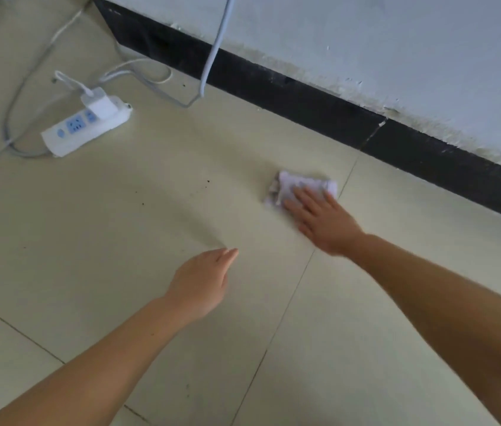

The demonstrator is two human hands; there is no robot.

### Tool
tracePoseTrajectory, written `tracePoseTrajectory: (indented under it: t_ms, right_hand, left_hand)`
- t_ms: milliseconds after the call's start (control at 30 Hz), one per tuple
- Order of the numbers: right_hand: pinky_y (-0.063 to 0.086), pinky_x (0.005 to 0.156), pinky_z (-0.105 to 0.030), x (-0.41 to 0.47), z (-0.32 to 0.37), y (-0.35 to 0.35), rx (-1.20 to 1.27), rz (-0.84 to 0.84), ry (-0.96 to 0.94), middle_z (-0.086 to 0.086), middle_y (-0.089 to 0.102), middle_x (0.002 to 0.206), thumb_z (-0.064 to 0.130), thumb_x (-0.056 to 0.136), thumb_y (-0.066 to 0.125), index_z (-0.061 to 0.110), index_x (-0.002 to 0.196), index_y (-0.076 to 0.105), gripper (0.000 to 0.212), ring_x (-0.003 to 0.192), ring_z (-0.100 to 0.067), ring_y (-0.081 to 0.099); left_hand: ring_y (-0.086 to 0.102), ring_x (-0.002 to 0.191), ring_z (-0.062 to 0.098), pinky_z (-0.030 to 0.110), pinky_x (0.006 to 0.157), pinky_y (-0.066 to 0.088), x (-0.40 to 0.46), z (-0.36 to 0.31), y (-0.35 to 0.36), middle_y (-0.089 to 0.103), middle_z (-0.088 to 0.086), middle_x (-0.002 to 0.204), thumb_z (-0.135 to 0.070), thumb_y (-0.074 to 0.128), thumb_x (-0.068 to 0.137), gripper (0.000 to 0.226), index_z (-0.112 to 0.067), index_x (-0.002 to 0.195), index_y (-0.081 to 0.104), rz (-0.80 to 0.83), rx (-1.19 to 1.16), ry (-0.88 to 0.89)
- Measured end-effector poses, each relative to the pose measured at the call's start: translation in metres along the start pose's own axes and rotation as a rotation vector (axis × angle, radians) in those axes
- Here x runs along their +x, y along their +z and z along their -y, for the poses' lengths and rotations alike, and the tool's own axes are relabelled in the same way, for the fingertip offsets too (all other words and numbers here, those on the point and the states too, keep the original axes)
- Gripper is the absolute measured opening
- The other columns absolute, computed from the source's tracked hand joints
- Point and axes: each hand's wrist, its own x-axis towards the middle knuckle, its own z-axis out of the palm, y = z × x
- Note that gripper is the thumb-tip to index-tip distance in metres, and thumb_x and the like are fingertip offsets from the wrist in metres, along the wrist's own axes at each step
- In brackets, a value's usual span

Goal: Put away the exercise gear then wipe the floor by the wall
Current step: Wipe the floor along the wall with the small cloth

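Observation:
A folded white cloth [292, 186] lies on the cream tiled floor [150, 210], a short way from the black skirting board [304, 96] under the white wall [397, 41]. My right hand [323, 219] presses flat on the cloth's near half with straight, spread fingers. My left hand [203, 281] hovers low over the floor to the left of it, fingers straight and together, holding nothing. Small dark specks dot the tile left of the cloth.
A white power strip [70, 130] with a white charger [101, 107] plugged in lies at the upper left, with grey and white cables [15, 96] looping around it. One pale cable [215, 47] hangs down the wall to the floor.

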Motion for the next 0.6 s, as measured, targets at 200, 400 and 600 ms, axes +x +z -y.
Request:
tracePoseTrajectory:
  t_ms: [200,400,600]
  right_hand:
    - [0.008,0.117,-0.053,0.063,0.001,-0.032,0.165,-0.051,0.411,-0.018,0.003,0.159,0.039,0.1,0.013,0.014,0.152,0.003,0.058,0.147,-0.033,0.004]
    - [0.012,0.115,-0.048,-0.058,0.181,0.051,0.139,-0.021,-0.201,-0.007,0.036,0.151,0.043,0.092,0.038,0.023,0.143,0.038,0.055,0.14,-0.027,0.032]
    - [0.018,0.116,-0.048,-0.023,0.102,0.029,0.047,-0.058,-0.256,-0.013,0.043,0.146,0.031,0.103,0.012,0.014,0.144,0.031,0.048,0.138,-0.028,0.035]
  left_hand:
    - [0.025,0.144,0.015,0.026,0.115,0.018,-0.008,0.035,0.005,0.021,-0.002,0.158,-0.013,0.032,0.095,0.053,-0.022,0.147,0.033,0.09,-0.13,0.058]
    - [0.044,0.128,0.028,0.032,0.105,0.034,0.022,0.03,-0.009,0.05,0.012,0.135,-0.008,0.033,0.088,0.049,-0.006,0.135,0.049,-0.281,-0.421,-0.189]
    - [0.049,0.121,0.027,0.023,0.098,0.033,0.027,0.017,-0.006,0.054,0.012,0.128,-0.009,0.034,0.088,0.047,-0.007,0.131,0.053,-0.349,-0.415,-0.07]
